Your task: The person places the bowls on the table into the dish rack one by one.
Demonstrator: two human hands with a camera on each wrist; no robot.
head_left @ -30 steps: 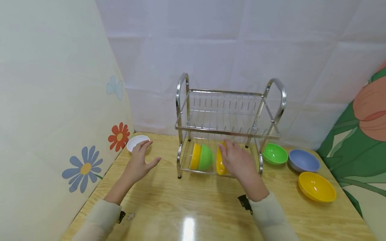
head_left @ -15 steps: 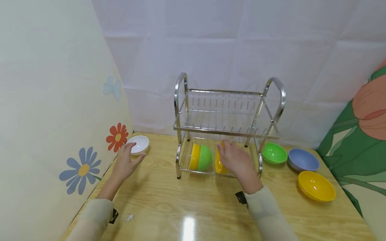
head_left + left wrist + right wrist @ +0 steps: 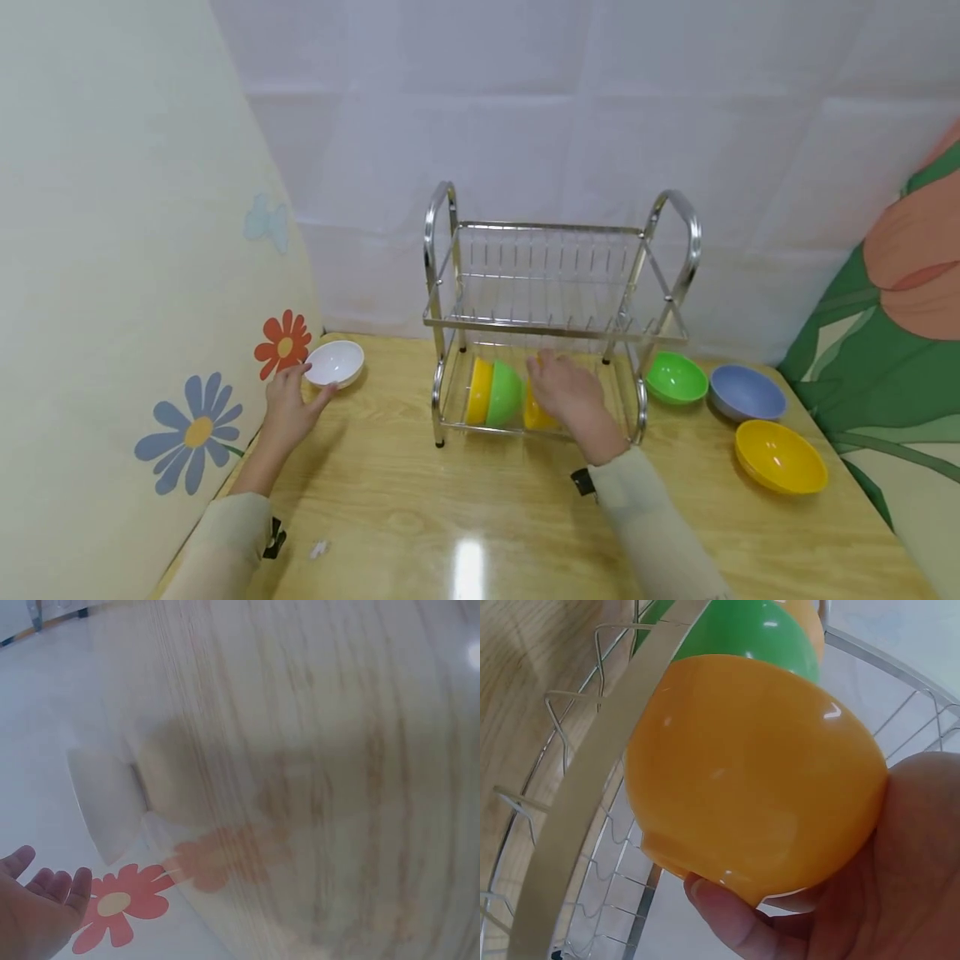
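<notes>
On the lower tier of a chrome dish rack [image 3: 555,332], my right hand [image 3: 572,396] holds a yellow bowl [image 3: 536,412] standing on its side. In the right wrist view the thumb [image 3: 724,904] presses near the foot of this yellow bowl [image 3: 757,776]; part of the grip is hidden behind it. Just left of it stand a green bowl [image 3: 505,395] and another yellow bowl [image 3: 480,392], both on edge. Over at the far left, my left hand [image 3: 291,410] is beside a white bowl [image 3: 335,363], thumb and fingers spread apart; whether they touch it I cannot tell.
Right of the rack, a green bowl [image 3: 677,378], a blue bowl [image 3: 747,392] and a large yellow bowl [image 3: 780,457] sit upright on the wooden table [image 3: 420,508]. A flowered wall panel [image 3: 187,333] borders the left side. The rack's upper tier overhangs the right hand.
My left hand has moved left, to the near-left side of the white bowl, which now shows more fully. My right hand has shifted the yellow bowl slightly left, closer to the green one.
</notes>
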